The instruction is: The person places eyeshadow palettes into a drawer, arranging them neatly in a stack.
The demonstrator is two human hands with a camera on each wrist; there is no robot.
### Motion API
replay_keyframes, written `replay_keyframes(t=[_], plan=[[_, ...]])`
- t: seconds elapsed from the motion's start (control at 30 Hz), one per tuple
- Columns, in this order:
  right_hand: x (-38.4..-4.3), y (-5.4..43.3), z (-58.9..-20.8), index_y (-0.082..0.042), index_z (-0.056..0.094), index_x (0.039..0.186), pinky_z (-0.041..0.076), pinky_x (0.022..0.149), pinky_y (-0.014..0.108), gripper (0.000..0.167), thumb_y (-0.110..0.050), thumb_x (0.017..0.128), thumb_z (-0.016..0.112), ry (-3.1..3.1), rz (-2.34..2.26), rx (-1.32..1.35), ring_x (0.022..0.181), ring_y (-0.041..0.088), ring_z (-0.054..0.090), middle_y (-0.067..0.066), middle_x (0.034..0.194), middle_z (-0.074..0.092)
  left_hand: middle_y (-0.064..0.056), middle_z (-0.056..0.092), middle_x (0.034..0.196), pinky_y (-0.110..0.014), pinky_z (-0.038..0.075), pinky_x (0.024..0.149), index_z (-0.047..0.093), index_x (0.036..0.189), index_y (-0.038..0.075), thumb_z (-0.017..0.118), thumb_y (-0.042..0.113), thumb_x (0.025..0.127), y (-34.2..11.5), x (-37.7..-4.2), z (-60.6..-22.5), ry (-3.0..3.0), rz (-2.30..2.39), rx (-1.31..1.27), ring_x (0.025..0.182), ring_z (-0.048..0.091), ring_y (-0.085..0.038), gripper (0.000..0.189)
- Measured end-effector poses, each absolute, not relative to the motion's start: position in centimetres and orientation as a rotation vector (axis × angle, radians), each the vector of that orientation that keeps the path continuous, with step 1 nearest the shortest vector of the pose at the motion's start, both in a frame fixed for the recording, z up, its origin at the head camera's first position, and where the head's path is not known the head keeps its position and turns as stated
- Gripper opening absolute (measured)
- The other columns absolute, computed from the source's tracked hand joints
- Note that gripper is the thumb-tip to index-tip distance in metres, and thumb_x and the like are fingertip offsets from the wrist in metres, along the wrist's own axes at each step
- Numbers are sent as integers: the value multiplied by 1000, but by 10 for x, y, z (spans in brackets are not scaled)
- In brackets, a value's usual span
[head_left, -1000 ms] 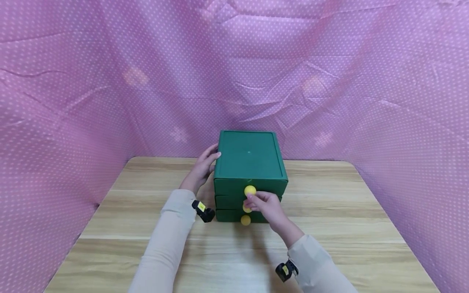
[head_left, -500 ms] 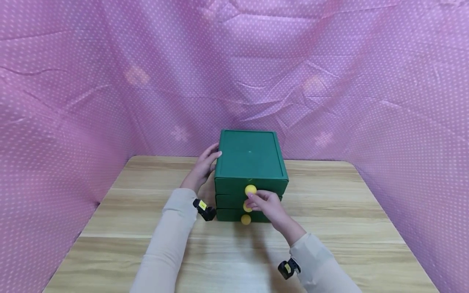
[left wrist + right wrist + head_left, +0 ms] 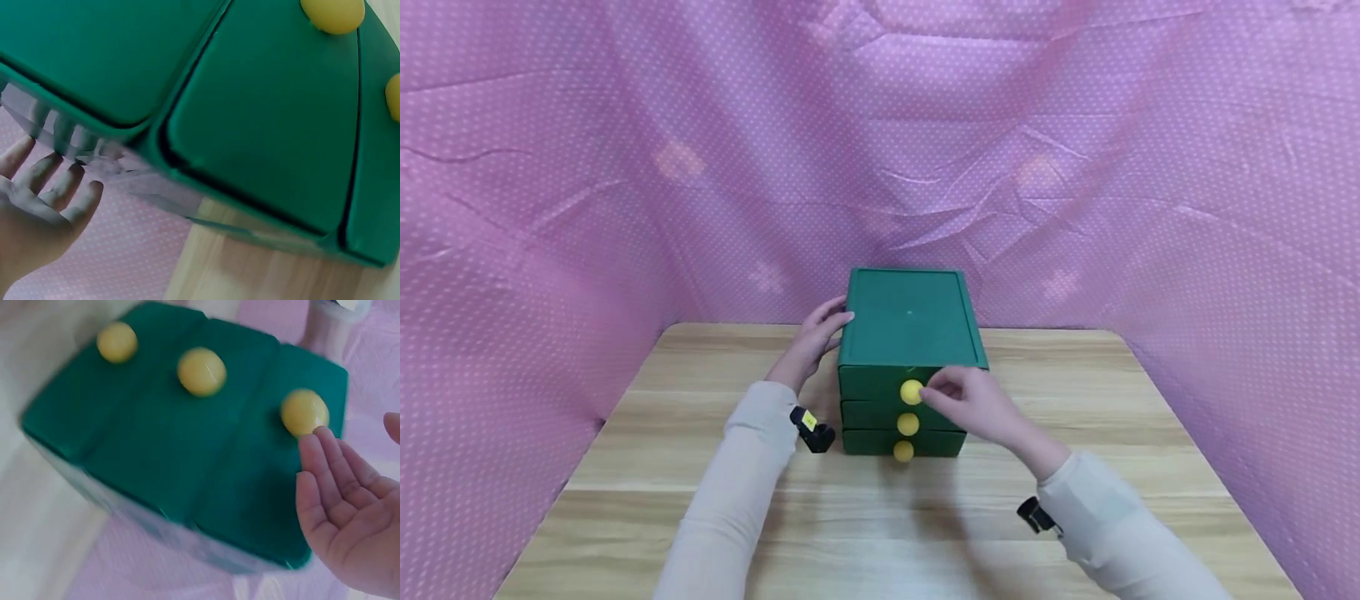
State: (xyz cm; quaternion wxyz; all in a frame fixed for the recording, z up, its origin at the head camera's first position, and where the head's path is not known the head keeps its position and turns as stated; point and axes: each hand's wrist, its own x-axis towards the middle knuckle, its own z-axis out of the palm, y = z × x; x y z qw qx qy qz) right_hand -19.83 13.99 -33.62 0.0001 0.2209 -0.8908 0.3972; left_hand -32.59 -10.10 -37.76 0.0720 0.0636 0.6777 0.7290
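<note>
A green cabinet (image 3: 910, 321) with three stacked drawers stands on the table, every drawer flush at the front. Each drawer carries a round yellow knob: the top knob (image 3: 912, 392), the middle knob (image 3: 907, 424) and the bottom knob (image 3: 903, 451). My left hand (image 3: 811, 343) rests along the cabinet's left side, thumb at the top edge. In the left wrist view its spread fingers (image 3: 74, 187) reach towards the glossy side wall. My right hand (image 3: 973, 404) is just right of the top knob. In the right wrist view its extended fingertips (image 3: 319, 434) overlap the knob's edge, thumb apart.
The cabinet stands near the back edge of a light wooden table (image 3: 700, 467). Behind and at both sides hangs a pink dotted cloth (image 3: 760, 150). Small black cameras are strapped at both wrists.
My right hand has shifted right and slightly up, its fingers and thumb drawing away from the top knob and uncovering the middle one. The left hand and the cabinet stay in place.
</note>
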Motion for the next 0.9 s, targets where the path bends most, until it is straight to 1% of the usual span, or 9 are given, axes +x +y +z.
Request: replay_keyframes(t=[0.13, 0.27, 0.37, 0.43, 0.53, 0.7, 0.73, 0.83, 0.9], plan=[[-205, 154, -314, -3, 59, 98, 46, 66, 28, 30, -30, 85, 54, -2767, 1240, 672, 76, 13, 55, 2, 86, 60, -6, 39, 129, -40, 33, 91, 39, 129, 12, 57, 28, 83, -103, -325, -370, 2205, 2061, 254, 116, 36, -20, 52], [-212, 173, -300, 2, 53, 110, 44, 77, 36, 41, -31, 85, 53, -2741, 1223, 613, 91, 22, 53, 11, 102, 57, -9, 41, 127, -37, 32, 92, 40, 128, 8, 58, 26, 83, -109, -323, -364, 2386, 1942, 347, 115, 37, -22, 52], [-219, 187, -297, 3, 47, 118, 39, 83, 43, 47, -30, 85, 53, -2725, 1123, 561, 104, 28, 46, 16, 114, 50, -13, 41, 126, -36, 32, 92, 39, 128, 4, 57, 22, 84, -113, -320, -359, 2508, 1863, 437, 115, 37, -26, 51], [-224, 195, -297, 3, 42, 123, 35, 86, 46, 51, -30, 86, 52, -2728, 1049, 532, 111, 31, 39, 19, 122, 44, -15, 40, 126, -37, 33, 91, 39, 128, 4, 56, 21, 84, -117, -317, -356, 2595, 1808, 471, 115, 37, -28, 50], [-231, 204, -299, 5, 35, 127, 30, 90, 49, 56, -30, 86, 51, -2750, 978, 492, 117, 35, 32, 22, 127, 37, -16, 39, 127, -40, 33, 91, 40, 127, 4, 55, 20, 85, -123, -313, -351, 2725, 1708, 502, 115, 35, -30, 48], [-240, 215, -305, 9, 31, 127, 20, 95, 50, 59, -29, 86, 51, -2767, 877, 431, 120, 39, 23, 27, 129, 30, -15, 37, 130, -42, 27, 94, 40, 127, 2, 53, 23, 85, -131, -308, -347, 2954, 1443, 546, 119, 30, -29, 48], [-242, 216, -307, 10, 31, 127, 18, 96, 51, 60, -29, 86, 50, -2769, 854, 422, 120, 39, 21, 28, 130, 29, -15, 36, 131, -45, 25, 95, 40, 126, 3, 53, 25, 85, -132, -307, -347, 3006, 1376, 549, 120, 29, -30, 49], [-248, 221, -312, 11, 29, 128, 13, 96, 52, 62, -31, 87, 49, -2767, 760, 392, 122, 41, 16, 30, 132, 23, -13, 30, 135, -51, 17, 95, 41, 127, 6, 51, 35, 85, -136, -304, -346, 3177, 1129, 534, 122, 24, -32, 52], [-251, 224, -315, 10, 27, 129, 13, 95, 54, 64, -33, 87, 48, -2768, 711, 359, 122, 41, 14, 29, 133, 20, -12, 24, 138, -57, 12, 94, 40, 128, 8, 48, 42, 84, -138, -302, -346, 3259, 960, 511, 123, 19, -34, 57]])
